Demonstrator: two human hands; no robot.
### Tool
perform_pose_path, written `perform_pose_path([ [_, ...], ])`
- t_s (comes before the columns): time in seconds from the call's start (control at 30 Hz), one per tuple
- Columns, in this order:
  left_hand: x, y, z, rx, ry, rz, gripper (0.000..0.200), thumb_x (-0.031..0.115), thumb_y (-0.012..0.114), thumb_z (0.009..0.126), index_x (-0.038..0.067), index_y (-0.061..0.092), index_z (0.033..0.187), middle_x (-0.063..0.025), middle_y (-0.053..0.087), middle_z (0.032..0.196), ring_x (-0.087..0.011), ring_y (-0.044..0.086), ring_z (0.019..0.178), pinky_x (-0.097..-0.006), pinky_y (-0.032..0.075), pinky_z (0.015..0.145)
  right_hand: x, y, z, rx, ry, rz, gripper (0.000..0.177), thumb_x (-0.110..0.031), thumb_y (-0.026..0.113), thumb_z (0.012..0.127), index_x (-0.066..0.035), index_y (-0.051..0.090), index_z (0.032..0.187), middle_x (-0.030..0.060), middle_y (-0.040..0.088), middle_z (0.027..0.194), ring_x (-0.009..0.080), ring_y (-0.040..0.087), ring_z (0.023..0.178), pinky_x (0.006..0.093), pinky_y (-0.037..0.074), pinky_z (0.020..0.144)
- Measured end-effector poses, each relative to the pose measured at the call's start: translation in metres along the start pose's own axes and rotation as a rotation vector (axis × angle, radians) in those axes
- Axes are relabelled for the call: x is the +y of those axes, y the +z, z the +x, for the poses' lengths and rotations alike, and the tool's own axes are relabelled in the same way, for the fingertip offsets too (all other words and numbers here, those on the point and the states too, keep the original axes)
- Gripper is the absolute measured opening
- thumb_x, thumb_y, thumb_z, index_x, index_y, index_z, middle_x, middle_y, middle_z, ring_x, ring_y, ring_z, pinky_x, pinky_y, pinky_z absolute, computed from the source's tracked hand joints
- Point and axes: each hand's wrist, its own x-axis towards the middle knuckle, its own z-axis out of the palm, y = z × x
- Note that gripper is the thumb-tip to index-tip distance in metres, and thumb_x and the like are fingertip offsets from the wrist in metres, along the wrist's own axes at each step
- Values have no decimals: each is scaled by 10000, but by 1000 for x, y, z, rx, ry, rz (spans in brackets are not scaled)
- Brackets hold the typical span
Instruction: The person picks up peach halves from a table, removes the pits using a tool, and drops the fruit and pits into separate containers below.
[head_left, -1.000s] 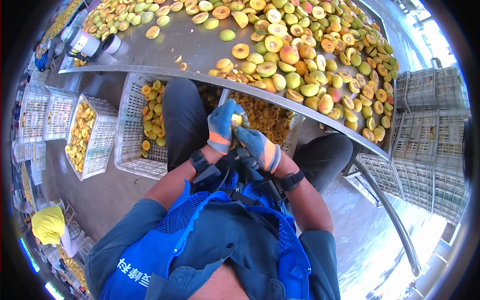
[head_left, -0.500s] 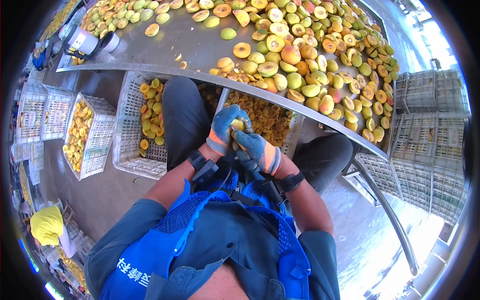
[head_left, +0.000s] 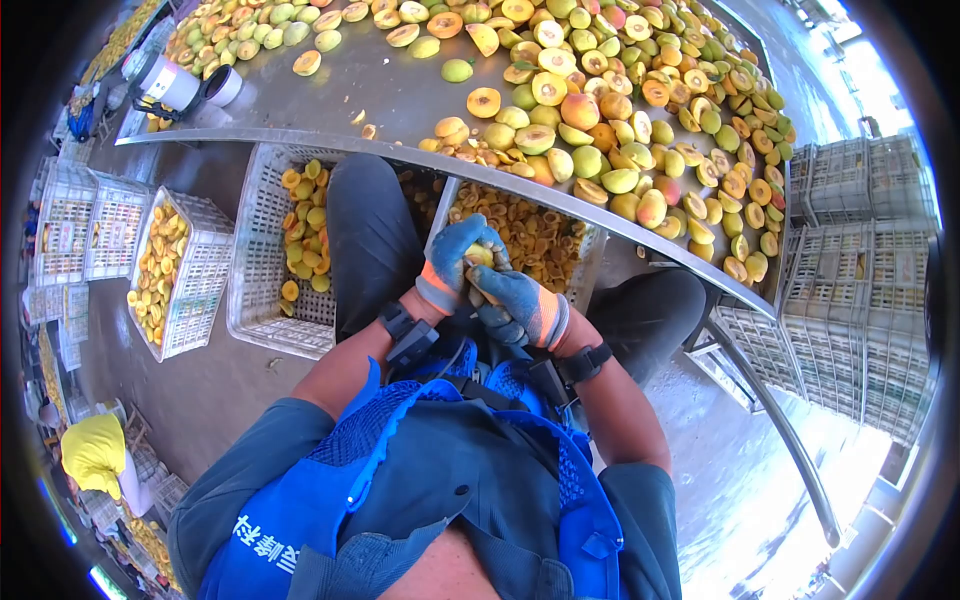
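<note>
A yellow-green peach (head_left: pixel 480 256) sits between my two gloved hands, above my lap. My left hand (head_left: pixel 453 262), in a blue and orange glove, is closed around it from the left. My right hand (head_left: pixel 520 303), gloved the same way, presses its thumb side against the peach from the right; its fingers are curled, and whatever they hold is hidden. Just beyond the hands, a crate (head_left: pixel 597 262) under the table holds many cut peach pieces (head_left: pixel 535 235). Halved and whole peaches (head_left: pixel 620 130) are heaped on the metal table (head_left: pixel 400 95) in front.
The table's metal edge (head_left: pixel 330 143) runs just past my knees. By my left leg stands a crate of peaches (head_left: pixel 262 300), with another filled crate (head_left: pixel 195 300) farther left. Stacked crates (head_left: pixel 855 310) rise at right near a curved metal bar (head_left: pixel 790 440). A person in yellow (head_left: pixel 95 452) is at lower left.
Both hands stay together at the peach in nearly the same place. The right thumb and fingers have shifted slightly against it, and more of its yellow surface shows.
</note>
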Motion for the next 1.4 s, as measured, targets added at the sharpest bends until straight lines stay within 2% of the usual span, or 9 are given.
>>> perform_pose_path([
  [0.27,2,0,-3,-144,273,541,270,175,438,1035,40,563,837,-105,655,753,-194,645,707,-329,531,681,10,5,-3,-68,-60,152,375,-448,511,1059,-98,567,937,-51,442,588,57,374,412,207,268,371],
  [0.4,-1,3,-5,-38,27,118,286,184,446,1035,38,563,819,-93,647,749,-195,640,699,-329,530,689,11,5,-3,-12,-93,48,368,-442,495,1065,-99,564,951,-54,439,583,58,371,412,201,272,379],
  [0.5,-1,4,-4,-61,37,108,340,211,439,1052,32,578,799,-98,640,742,-199,634,696,-330,529,694,10,0,-6,-102,-45,161,381,-453,503,1059,-94,571,949,-48,455,589,61,369,405,208,277,371],
  [0.6,13,6,-4,-241,302,643,394,289,466,1060,36,592,785,-112,629,735,-206,631,691,-339,534,683,14,1,-5,-208,5,317,394,-460,511,1055,-94,582,928,-46,462,589,63,381,408,212,284,369],
  [0.63,11,5,-3,-148,174,451,410,323,471,1057,39,588,785,-115,630,751,-210,630,697,-343,533,687,13,1,-5,-224,2,346,397,-462,514,1054,-95,585,919,-47,462,588,64,386,410,212,286,370],
  [0.73,1,4,-2,32,-112,99,455,400,479,1053,42,589,795,-123,637,789,-217,631,716,-349,533,700,12,10,-5,146,-98,-98,434,-488,515,1047,-82,613,930,-41,500,610,67,388,409,217,291,371],
  [0.93,11,10,1,98,-189,66,513,505,556,1016,31,639,838,-129,655,762,-228,663,690,-341,562,666,11,-3,-3,194,-228,-418,466,-451,501,1059,-17,664,1010,-9,579,667,86,502,545,245,409,503],
  [1.13,18,10,2,170,-216,135,514,487,558,1021,9,651,857,-123,664,759,-221,669,676,-341,563,647,10,2,1,384,-313,-848,515,-429,482,1058,47,649,1162,157,696,814,274,683,765,398,529,710],
  [1.4,19,-7,9,270,-288,124,465,440,541,1035,-1,660,951,-146,681,891,-249,690,818,-371,586,781,16,-7,-9,492,-437,-1142,443,-377,492,1045,18,613,1204,310,682,877,481,669,866,499,532,725],
])
